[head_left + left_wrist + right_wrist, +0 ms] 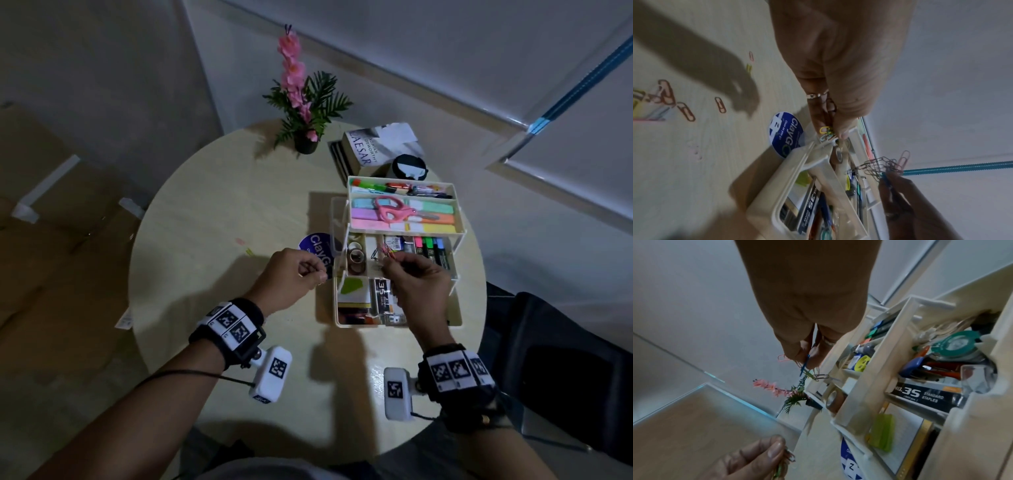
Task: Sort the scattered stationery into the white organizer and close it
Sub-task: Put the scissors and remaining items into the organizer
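The white organizer (457, 310) stands open on the round table, its upper tray (459, 205) swung back with scissors (394, 209) and sticky notes in it. My right hand (416, 275) pinches a bunch of coloured paper clips (387, 253) over the lower compartments; the same clips (807, 368) show in the right wrist view. My left hand (294, 277) pinches a few paper clips (827, 130) just left of the organizer's handle (797, 170). Several loose paper clips (684, 110) lie on the table.
A round blue-labelled tub (317, 246) sits against the organizer's left side. Behind it are a book (373, 147), a black-and-white cup (409, 168) and a potted pink flower (301, 102). A dark chair (555, 370) stands at the right. Small coloured bits (245, 246) lie mid-table.
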